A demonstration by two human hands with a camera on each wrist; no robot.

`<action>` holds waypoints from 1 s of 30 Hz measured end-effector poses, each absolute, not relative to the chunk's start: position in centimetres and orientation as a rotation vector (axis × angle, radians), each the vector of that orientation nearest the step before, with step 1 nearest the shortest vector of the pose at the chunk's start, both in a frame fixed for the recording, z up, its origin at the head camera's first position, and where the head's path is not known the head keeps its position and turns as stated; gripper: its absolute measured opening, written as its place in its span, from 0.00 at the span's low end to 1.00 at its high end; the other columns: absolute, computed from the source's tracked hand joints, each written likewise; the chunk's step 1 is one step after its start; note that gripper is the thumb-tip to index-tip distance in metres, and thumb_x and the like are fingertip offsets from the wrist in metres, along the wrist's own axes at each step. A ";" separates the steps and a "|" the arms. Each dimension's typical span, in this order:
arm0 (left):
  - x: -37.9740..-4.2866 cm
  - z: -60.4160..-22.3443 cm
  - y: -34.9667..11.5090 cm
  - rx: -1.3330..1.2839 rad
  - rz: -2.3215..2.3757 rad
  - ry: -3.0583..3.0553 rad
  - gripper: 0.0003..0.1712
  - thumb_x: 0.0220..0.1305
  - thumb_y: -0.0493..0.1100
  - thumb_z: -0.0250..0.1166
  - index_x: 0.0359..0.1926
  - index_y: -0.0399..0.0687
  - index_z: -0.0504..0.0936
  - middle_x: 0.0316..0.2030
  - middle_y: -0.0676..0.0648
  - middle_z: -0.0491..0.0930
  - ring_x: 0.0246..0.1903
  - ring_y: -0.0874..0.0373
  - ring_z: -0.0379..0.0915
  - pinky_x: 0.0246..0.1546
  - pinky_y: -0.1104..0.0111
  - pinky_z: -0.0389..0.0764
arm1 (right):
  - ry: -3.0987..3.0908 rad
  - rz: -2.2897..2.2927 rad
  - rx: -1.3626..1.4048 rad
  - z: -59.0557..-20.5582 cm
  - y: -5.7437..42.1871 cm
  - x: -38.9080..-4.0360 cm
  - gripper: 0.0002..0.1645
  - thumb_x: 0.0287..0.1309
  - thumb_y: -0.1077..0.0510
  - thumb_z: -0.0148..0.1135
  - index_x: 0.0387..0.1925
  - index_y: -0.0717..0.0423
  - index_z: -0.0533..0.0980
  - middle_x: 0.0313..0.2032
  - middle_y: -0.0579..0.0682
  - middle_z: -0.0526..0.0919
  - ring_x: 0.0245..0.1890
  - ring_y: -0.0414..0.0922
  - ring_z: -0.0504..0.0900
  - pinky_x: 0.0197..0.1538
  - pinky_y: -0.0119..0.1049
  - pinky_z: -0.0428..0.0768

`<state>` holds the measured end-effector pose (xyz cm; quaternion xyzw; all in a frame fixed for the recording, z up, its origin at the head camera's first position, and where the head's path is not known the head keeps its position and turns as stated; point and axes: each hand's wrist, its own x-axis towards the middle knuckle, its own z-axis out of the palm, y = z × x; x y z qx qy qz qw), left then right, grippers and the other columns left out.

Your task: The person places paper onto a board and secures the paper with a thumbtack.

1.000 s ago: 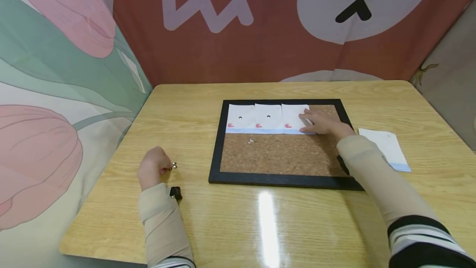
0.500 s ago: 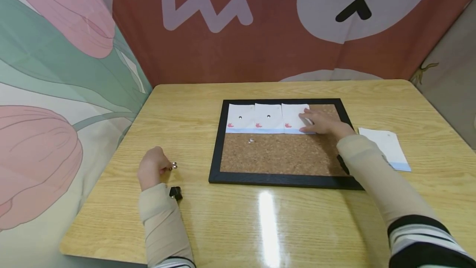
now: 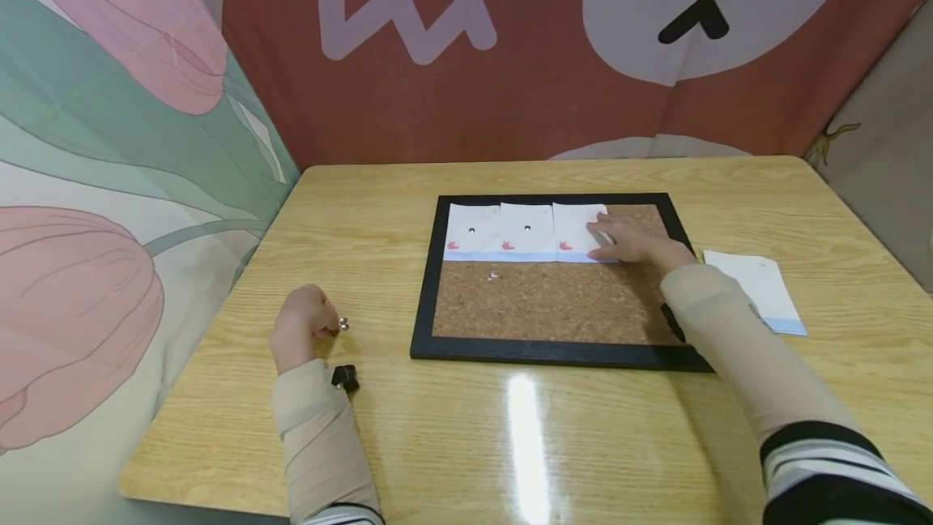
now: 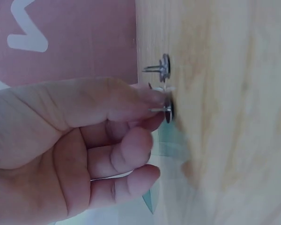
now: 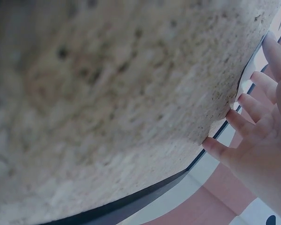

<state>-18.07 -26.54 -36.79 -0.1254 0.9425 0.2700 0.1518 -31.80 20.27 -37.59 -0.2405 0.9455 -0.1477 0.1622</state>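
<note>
At the left of the table, my left hand [image 3: 304, 322] curls its fingers down at a few silver thumbtacks [image 3: 344, 323]. In the left wrist view its thumb and forefinger pinch at one thumbtack [image 4: 169, 110], whose flat head is against the table; another thumbtack [image 4: 164, 68] stands point up just past the fingertips. My right hand [image 3: 632, 241] rests with spread fingers on the right edge of the third white card [image 3: 572, 225] on the cork board [image 3: 539, 306]. Tacks show on the first card [image 3: 466, 219] and the second card [image 3: 519, 217]; the third shows none.
A black frame [image 3: 539, 352] borders the board. Small shiny tacks [image 3: 492, 276] lie on the cork below the cards. Right of the board is a stack of white cards [image 3: 758, 286] with a blue edge, partly behind my right sleeve.
My left fingertips have shifted slightly over the thumbtacks, so less of them shows. My right hand has stayed in place on the third card.
</note>
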 end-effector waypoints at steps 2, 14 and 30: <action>-18.1 -36.8 -26.5 -0.369 0.822 2.685 0.02 0.48 0.28 0.59 0.25 0.35 0.77 0.16 0.47 0.74 0.16 0.58 0.67 0.17 0.70 0.68 | 2.701 -0.424 -0.685 -37.7 20.3 -31.9 0.39 0.57 0.47 0.56 0.63 0.65 0.56 0.64 0.67 0.47 0.63 0.63 0.40 0.59 0.59 0.42; -18.2 -36.4 -26.4 -0.312 0.974 2.710 0.07 0.58 0.32 0.58 0.33 0.28 0.78 0.21 0.42 0.79 0.20 0.55 0.77 0.32 0.60 0.75 | 2.706 -0.416 -0.671 -37.7 20.4 -31.9 0.40 0.57 0.46 0.56 0.63 0.64 0.56 0.64 0.66 0.47 0.64 0.63 0.40 0.59 0.60 0.41; -19.8 -33.6 -22.6 -0.041 0.757 2.918 0.13 0.62 0.40 0.57 0.26 0.34 0.78 0.20 0.43 0.76 0.22 0.48 0.75 0.22 0.65 0.68 | 2.689 -0.413 -0.670 -37.8 20.6 -31.8 0.40 0.58 0.45 0.54 0.64 0.64 0.55 0.65 0.65 0.46 0.64 0.61 0.40 0.60 0.57 0.39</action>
